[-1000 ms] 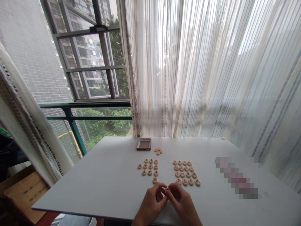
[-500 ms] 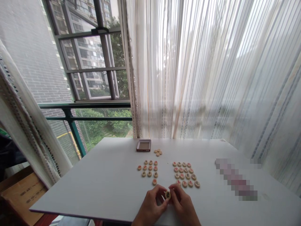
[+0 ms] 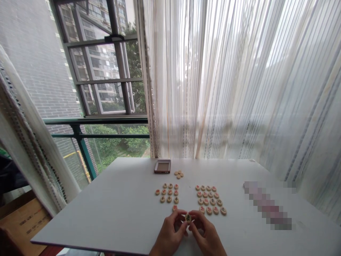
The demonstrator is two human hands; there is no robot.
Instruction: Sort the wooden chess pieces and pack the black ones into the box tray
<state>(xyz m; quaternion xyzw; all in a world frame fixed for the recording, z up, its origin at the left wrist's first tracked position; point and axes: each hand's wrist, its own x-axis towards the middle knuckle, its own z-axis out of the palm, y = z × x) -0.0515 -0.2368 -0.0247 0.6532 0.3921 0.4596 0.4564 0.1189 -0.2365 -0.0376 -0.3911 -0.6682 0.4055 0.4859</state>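
Between the fingertips of both hands is a round Chinese chess piece (image 3: 188, 217) with a black character, its face turned toward me. My left hand (image 3: 173, 227) pinches its left side, and my right hand (image 3: 201, 227) grips the right side with thumb and forefinger. Just beyond my left hand lies a red-lettered piece (image 3: 174, 208), partly covered by the fingers. Rows of red and black pieces (image 3: 169, 192) stand past it on the left. Another block of pieces in rows (image 3: 209, 201) sits to the right, beyond my right hand.
The white table (image 3: 112, 213) carries a small open box or lid (image 3: 162, 166) near its far edge. Several blank-faced pieces (image 3: 178, 174) lie beside it. A blurred-out pinkish object (image 3: 268, 206) rests on the right. A cardboard box (image 3: 26, 222) stands below the table's left edge.
The chess piece has shifted slightly left and up, and its face is turned more squarely to me. My right hand's fingers have moved closer around it. The laid-out pieces stay in place.
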